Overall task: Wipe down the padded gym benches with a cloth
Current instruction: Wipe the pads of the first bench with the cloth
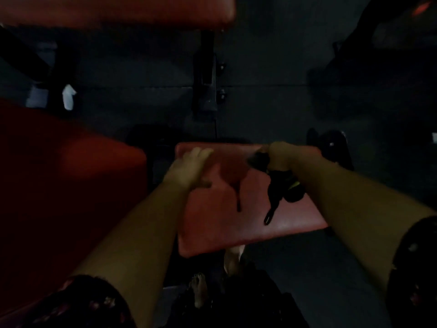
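A: Nearest us: dark patterned sleeves [94,301], both forearms reaching out over the red seat pad [224,223]. Step?
B: Wiping that pad, I'd say. Right hand [282,156] is sitting at the pad's far-right corner, fingers curling round a dark cloth [259,159].
A: Tips?
B: Keep the cloth flat on the vinyl and make long overlapping passes, far edge to near edge, incl. corners. A dark looped strap [272,204] is dangling over the pad below that hand. Part of the cloth or not, can't tell, so stop it dragging.
A: Left hand [189,170]?
B: Resting on the pad's far-left part, fingers lying together, flat-ish, blurry tho. Prob. bracing.
A: More benches?
B: Bigger red pad [71,176] is sitting left of the seat pad.
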Motion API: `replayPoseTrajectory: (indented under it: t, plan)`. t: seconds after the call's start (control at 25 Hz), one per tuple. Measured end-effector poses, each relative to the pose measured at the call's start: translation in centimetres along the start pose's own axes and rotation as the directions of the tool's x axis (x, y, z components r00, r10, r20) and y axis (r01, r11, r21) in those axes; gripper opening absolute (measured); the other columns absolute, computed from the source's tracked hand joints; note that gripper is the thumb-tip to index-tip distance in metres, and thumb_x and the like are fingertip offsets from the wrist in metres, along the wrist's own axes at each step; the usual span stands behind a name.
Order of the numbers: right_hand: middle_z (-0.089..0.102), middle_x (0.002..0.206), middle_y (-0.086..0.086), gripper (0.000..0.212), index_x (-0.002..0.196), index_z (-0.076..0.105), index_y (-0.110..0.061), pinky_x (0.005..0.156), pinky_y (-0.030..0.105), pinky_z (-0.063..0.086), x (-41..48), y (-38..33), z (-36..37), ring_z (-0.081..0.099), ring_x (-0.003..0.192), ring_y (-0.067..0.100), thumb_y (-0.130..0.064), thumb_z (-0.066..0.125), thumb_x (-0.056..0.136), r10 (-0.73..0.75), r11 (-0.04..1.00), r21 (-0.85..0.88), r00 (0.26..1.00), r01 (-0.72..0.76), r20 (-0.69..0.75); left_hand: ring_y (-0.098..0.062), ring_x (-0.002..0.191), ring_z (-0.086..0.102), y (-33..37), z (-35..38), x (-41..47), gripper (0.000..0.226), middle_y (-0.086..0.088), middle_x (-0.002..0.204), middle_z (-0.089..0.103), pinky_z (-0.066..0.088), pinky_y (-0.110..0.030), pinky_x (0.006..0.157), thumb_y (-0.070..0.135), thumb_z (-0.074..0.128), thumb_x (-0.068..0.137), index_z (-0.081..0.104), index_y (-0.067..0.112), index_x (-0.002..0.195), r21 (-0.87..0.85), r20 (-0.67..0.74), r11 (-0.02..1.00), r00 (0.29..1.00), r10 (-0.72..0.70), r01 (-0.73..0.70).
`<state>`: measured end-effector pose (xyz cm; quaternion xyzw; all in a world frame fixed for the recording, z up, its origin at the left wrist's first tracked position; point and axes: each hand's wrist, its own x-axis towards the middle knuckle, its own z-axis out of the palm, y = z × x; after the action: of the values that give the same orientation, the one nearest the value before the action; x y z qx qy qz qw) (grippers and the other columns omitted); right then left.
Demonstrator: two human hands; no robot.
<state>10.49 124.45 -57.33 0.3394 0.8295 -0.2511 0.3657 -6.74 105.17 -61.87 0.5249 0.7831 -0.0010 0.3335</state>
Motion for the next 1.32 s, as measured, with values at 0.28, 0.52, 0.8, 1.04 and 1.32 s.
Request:
replayPoseTrajectory:
  t: [0.28, 0.52, 0.8, 1.04, 1.32]
  plan:
    - [0.045, 0.136, 0.011, 0.064, 0.137, 0.033, -0.017, 0.097, 0.045, 0.043, -10.7, -3.6, -2.4, 0.051, 0.122, 0.036, -0.038, 0.067, 0.088, 0.025, 0.989, -0.139, 0.99, -0.045, -0.139, -0.024, 0.127, 0.044, 3.5, -8.4, -7.8, 0.085, 0.002, 0.142, 0.039, 0.04, -0.038, 0.105, 0.033, 0.082, 0.075, 0.036, 0.032, 0.146, 0.037, 0.091, 0.995, 0.992, 0.087, -0.091]
    - [0.046, 0.132, 0.01, 0.06, 0.135, 0.036, -0.019, 0.088, 0.043, 0.047, -19.1, -7.4, -1.2, 0.055, 0.116, 0.037, -0.033, 0.068, 0.086, 0.058, 0.996, -0.043, 0.959, -0.073, -0.276, -0.016, 0.118, 0.052, 3.8, -9.6, -17.6, 0.078, 0.007, 0.124, 0.045, 0.046, -0.036, 0.1, 0.039, 0.079, 0.079, 0.038, 0.032, 0.144, -0.277, -0.095, 0.961, 0.995, -0.028, 0.001]
    - [0.054, 0.128, 0.01, 0.044, 0.127, 0.049, -0.02, 0.088, 0.042, 0.047, -26.6, -9.5, -6.1, 0.054, 0.116, 0.032, -0.024, 0.068, 0.087, 0.07, 0.997, -0.02, 0.943, -0.081, -0.326, -0.015, 0.118, 0.052, 5.1, -17.4, -22.7, 0.074, 0.003, 0.134, 0.049, 0.046, -0.036, 0.101, 0.046, 0.077, 0.08, 0.042, 0.031, 0.144, -0.058, -0.079, 0.998, 0.997, 0.005, -0.01]
    - [0.055, 0.127, 0.012, 0.041, 0.125, 0.056, -0.018, 0.092, 0.041, 0.049, -30.3, -12.3, -7.4, 0.055, 0.116, 0.033, -0.019, 0.07, 0.086, 0.053, 0.996, -0.053, 0.932, -0.077, -0.358, -0.015, 0.119, 0.052, 6.7, -20.8, -25.8, 0.069, 0.004, 0.133, 0.05, 0.046, -0.038, 0.101, 0.046, 0.075, 0.082, 0.044, 0.033, 0.143, -0.03, -0.123, 0.998, 0.991, 0.056, -0.061]
    - [0.06, 0.121, 0.012, 0.042, 0.118, 0.061, -0.01, 0.088, 0.04, 0.053, -34.7, -12.1, -8.2, 0.06, 0.108, 0.032, -0.024, 0.077, 0.082, 0.102, 0.993, -0.01, 0.881, -0.12, -0.463, -0.01, 0.124, 0.051, 8.0, -23.6, -27.1, 0.073, 0.006, 0.134, 0.051, 0.045, -0.039, 0.104, 0.047, 0.078, 0.076, 0.047, 0.034, 0.141, 0.037, -0.147, 0.996, 0.985, 0.085, -0.081]
